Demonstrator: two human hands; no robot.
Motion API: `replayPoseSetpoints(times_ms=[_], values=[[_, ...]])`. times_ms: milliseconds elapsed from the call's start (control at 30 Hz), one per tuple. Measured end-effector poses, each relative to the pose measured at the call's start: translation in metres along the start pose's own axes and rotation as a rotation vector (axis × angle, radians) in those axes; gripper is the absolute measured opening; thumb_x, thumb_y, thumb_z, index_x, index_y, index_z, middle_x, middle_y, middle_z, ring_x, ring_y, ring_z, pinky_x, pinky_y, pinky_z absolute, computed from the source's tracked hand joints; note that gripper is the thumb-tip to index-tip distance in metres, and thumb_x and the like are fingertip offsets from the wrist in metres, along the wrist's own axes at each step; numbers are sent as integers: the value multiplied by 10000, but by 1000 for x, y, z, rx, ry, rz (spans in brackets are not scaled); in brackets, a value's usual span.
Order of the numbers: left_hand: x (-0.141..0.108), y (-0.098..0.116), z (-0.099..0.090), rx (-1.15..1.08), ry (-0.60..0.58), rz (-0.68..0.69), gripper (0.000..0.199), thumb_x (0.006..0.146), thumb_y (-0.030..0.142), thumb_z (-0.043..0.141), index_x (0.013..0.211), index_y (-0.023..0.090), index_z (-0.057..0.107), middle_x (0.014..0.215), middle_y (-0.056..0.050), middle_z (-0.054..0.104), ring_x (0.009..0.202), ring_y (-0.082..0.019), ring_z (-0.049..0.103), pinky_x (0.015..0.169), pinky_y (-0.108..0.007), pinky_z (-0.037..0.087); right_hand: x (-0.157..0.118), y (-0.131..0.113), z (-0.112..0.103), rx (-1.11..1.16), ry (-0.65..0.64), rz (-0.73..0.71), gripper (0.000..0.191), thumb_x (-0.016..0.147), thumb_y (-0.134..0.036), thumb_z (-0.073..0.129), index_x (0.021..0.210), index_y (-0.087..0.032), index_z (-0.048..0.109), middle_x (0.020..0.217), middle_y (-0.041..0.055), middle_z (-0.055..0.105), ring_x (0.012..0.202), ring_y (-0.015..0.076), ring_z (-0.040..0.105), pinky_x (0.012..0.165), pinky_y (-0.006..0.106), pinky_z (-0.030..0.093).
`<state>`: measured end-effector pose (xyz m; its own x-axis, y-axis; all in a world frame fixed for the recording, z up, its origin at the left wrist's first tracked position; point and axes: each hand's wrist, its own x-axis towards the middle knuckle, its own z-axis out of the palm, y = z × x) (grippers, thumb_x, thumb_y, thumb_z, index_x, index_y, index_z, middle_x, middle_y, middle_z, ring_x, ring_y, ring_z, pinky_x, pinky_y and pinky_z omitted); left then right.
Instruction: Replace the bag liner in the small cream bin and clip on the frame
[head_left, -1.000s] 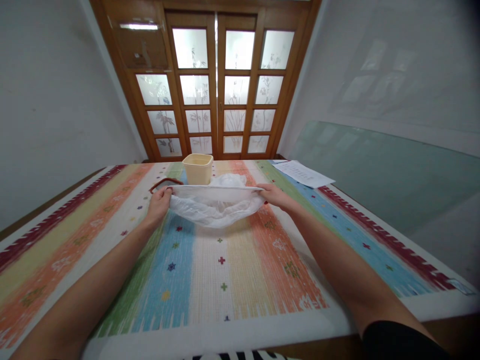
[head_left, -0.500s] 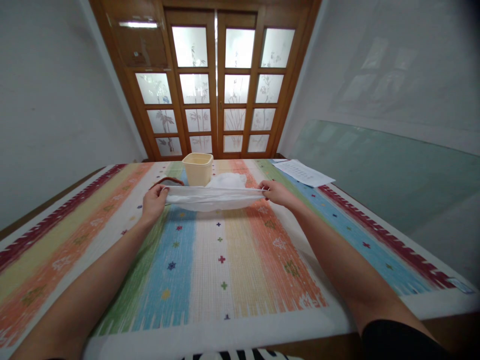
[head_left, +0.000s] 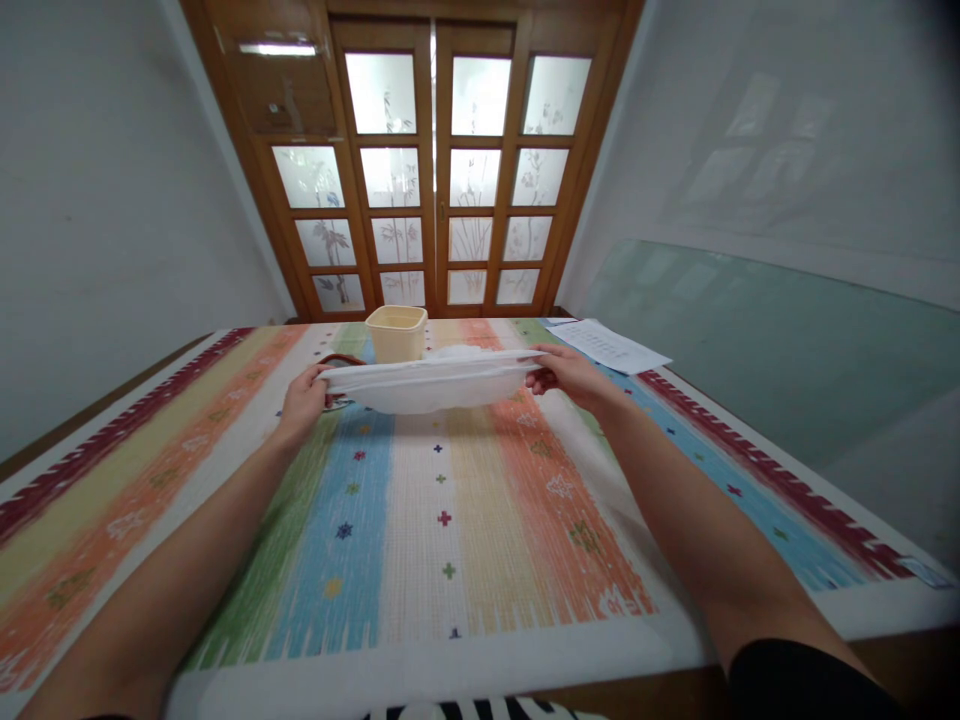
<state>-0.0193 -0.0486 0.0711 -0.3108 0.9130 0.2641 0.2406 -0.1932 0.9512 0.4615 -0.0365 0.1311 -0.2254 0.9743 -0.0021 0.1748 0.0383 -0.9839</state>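
Observation:
A thin, slightly see-through white plastic bag (head_left: 442, 388) is stretched sideways between my two hands, above the tablecloth, its lower edge sagging. My left hand (head_left: 306, 396) pinches its left end, and my right hand (head_left: 559, 373) grips the right end with curled fingers. Just behind the bag stands a cream, square plastic bin (head_left: 397, 335), upright, with its lower part hidden. White crumpled material (head_left: 459, 351) shows over the bag's top edge; whether it belongs to the bag I cannot tell. By my left hand, a brown curved rim or strap (head_left: 343, 358) is partly covered.
A striped, multicoloured tablecloth (head_left: 420, 560) covers the table. Printed paper sheets (head_left: 609, 345) lie at the back right. Wooden doors with frosted panes (head_left: 390, 180) stand beyond the table, and a pale green glass panel (head_left: 735, 330) leans along the right wall.
Both hands have risen slightly, the right one more, lifting the bag so it tilts up to the right. My right hand's fingers have shifted on the edge. The bin has not moved.

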Motion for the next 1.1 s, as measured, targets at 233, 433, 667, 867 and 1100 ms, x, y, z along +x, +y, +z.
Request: replayPoseSetpoints(times_ms=[233,433,667,867,1100], values=[[-2,36,2,-538,-118,-99,353,820,335,592,1081,135,722,1087,-115,774,919,-255,732,713,-351,635,-8,-10,6,28,-32,-424,447,868,-420,739,1261,-249,613,1207,72,713,1122,249,689,1014,435,575],[9,78,-1,-825,-148,35,380,774,243,573,1079,113,760,1148,-122,786,1077,-243,713,876,-311,627,16,-26,-2,-417,160,-691,479,808,-317,746,1268,-250,627,1366,98,659,1284,308,601,1110,485,486],[42,129,24,-601,-140,316,431,683,54,686,1077,220,737,1029,-17,757,941,-159,699,829,-228,567,99,-58,-14,94,513,-510,397,870,-601,708,893,-260,506,801,-29,602,781,172,672,654,287,581],[77,173,45,-468,95,543,176,859,134,809,897,154,639,827,38,649,805,-74,601,766,-172,447,135,-116,-22,292,502,-592,400,890,-640,692,947,-274,539,816,-25,602,753,150,666,606,247,553],[92,197,49,-530,230,397,287,1057,126,565,785,160,482,627,91,424,596,-51,347,589,-202,283,136,-118,-9,236,530,-702,486,899,-734,611,939,-252,557,957,15,634,940,184,649,705,284,534]])
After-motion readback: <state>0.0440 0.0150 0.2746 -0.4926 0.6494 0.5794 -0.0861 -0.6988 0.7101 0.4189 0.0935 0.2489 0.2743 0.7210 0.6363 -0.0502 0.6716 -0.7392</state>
